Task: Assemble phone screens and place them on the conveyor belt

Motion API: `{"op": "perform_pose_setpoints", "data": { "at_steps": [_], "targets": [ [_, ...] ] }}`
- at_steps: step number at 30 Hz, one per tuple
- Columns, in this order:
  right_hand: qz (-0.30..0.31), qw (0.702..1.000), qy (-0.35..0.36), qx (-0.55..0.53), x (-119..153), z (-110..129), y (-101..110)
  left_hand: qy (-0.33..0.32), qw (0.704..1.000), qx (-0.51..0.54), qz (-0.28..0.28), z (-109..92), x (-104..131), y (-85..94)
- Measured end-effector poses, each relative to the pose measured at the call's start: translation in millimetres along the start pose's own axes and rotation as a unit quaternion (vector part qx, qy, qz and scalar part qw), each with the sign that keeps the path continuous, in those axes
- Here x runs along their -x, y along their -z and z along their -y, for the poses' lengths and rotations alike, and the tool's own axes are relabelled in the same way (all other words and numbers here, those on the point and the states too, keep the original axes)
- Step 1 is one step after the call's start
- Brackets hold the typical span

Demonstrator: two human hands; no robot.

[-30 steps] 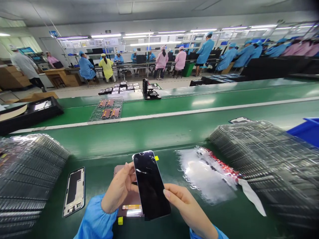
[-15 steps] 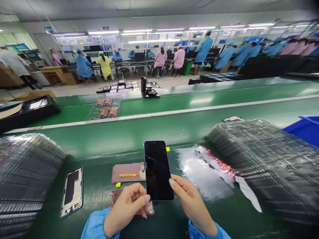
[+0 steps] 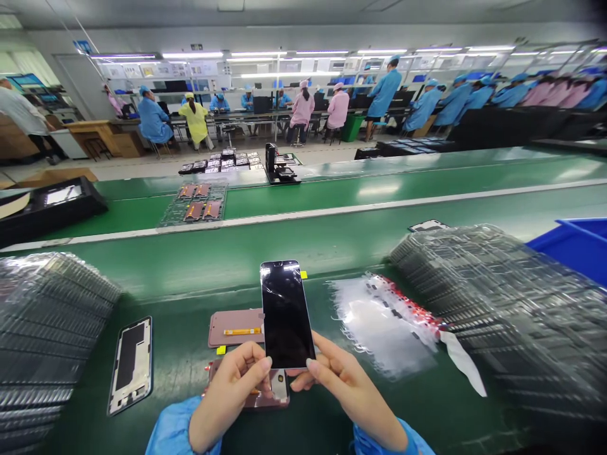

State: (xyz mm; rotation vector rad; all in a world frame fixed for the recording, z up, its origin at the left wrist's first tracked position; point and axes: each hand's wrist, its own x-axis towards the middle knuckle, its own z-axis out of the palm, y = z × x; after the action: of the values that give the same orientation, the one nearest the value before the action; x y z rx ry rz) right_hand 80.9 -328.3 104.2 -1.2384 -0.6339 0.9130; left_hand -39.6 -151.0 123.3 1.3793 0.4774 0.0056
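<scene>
A black-screened phone (image 3: 286, 316) is held tilted up over the green bench, its glass catching ceiling light near the top. My left hand (image 3: 237, 382) pinches its lower left corner between thumb and fingers. At the lower right corner, my right hand (image 3: 336, 379) grips it with the thumb on the front edge and fingers curled behind. Behind the phone lies a pinkish-brown panel (image 3: 218, 330) with an orange flex strip. A second such panel (image 3: 279, 399) is partly hidden beneath my left hand.
Stacked clear trays stand at left (image 3: 52, 316) and right (image 3: 484, 291). A phone back cover (image 3: 130, 363) lies left. Clear films (image 3: 379, 322) with red tabs lie right, near a blue bin (image 3: 573, 246). Beyond, a tray of panels (image 3: 194, 202) sits on the green surface; people work farther back.
The phone has shifted left and tilted, with reflections now on its top. My right hand has moved from its right side to the bottom right corner, fingers now curled behind.
</scene>
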Motion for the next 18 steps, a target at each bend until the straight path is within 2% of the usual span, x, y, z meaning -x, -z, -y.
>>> {"op": "perform_pose_setpoints", "data": {
  "at_steps": [5, 8, 10, 13, 15, 18],
  "targets": [
    [0.001, 0.998, 0.003, -0.057, -4.0, 3.6, -0.1, 0.032, 0.999, 0.019, 0.026, -10.2, 0.7, 1.1],
    [0.031, 0.999, 0.0, -0.04, -5.2, 6.6, 1.2, 0.001, 0.998, 0.031, 0.049, -27.3, -4.0, 10.5],
    [0.078, 0.997, -0.012, -0.021, -6.9, 5.3, 2.0, -0.024, 0.997, 0.067, 0.025, -39.5, -11.6, 21.7],
    [0.131, 0.989, -0.063, 0.008, -14.0, -6.4, 4.8, 0.019, 0.996, 0.089, -0.023, -51.0, -33.6, 42.4],
    [0.098, 0.991, -0.086, 0.035, -21.8, -20.8, 9.9, 0.039, 0.995, 0.072, -0.049, -53.5, -56.0, 55.7],
    [-0.039, 0.994, -0.064, 0.085, -34.0, -47.9, 24.7, 0.025, 0.991, 0.045, -0.126, -55.9, -95.7, 73.5]
  ]
}}
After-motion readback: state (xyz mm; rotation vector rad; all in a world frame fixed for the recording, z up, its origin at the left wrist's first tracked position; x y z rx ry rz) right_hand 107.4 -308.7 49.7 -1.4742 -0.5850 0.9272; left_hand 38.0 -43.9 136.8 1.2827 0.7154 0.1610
